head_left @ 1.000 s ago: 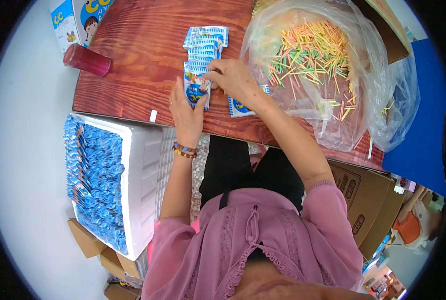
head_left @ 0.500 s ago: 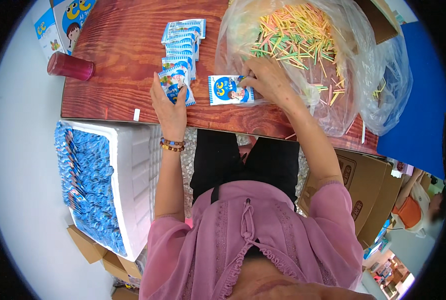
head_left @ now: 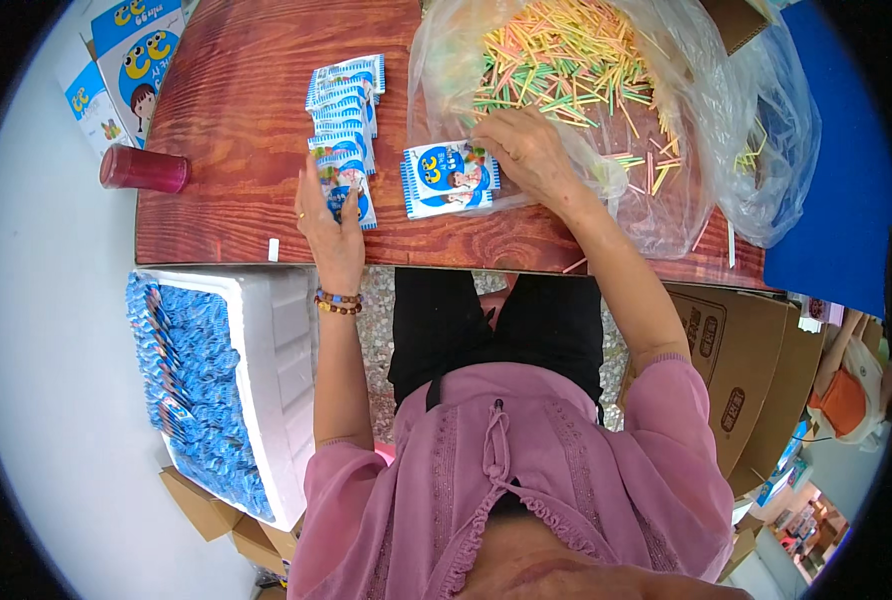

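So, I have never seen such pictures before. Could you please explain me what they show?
There is no machine here: a person works with two bare hands. Every picture comes from a wide fisheye camera worn on the head, looking down, so straight edges bend.

On the wooden table lie a row of overlapping packets, two more packets and a clear bag with pastel sticks.

The left hand has its fingers on the row's nearest packet. The right hand has its fingers at the separate pair. Whether either hand grips is unclear.
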### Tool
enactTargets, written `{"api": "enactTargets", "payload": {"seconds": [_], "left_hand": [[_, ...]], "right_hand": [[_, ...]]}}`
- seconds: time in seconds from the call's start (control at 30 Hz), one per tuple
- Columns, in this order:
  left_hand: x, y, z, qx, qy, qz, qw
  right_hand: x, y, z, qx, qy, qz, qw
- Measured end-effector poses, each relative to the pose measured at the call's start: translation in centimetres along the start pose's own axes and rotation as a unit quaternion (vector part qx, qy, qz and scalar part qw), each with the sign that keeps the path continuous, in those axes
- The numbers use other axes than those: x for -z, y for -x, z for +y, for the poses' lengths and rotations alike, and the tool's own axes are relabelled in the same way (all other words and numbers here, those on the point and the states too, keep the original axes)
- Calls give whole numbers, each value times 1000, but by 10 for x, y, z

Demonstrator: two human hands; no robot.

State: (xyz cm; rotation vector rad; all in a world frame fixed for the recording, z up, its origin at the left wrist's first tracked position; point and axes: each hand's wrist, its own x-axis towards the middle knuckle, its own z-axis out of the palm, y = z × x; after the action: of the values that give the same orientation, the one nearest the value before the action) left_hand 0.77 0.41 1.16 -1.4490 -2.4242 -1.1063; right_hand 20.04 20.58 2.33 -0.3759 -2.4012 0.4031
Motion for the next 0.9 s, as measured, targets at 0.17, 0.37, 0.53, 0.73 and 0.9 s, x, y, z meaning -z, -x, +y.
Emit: {"api": "enactTargets", "payload": {"seconds": [0.17,0.37,0.53,0.73,0.9], "left_hand": [[3,1,10,16,-6,101,995],[-14,-19,73,89,284,4,955],[-41,-24,78,158,343,-19,926],[-50,-26,63,26,144,-10,989],[-44,-31,75,140,408,-21,902]], "right_hand": [[5,0,9,-155,-193,-39,968],[17,-18,-8,-144,-312,-94,934],[9,-11,-10,-265,-367,-112,885],[2,-12,5,-20,-138,90,986],[19,-12,-2,-136,-380,19,915]]}}
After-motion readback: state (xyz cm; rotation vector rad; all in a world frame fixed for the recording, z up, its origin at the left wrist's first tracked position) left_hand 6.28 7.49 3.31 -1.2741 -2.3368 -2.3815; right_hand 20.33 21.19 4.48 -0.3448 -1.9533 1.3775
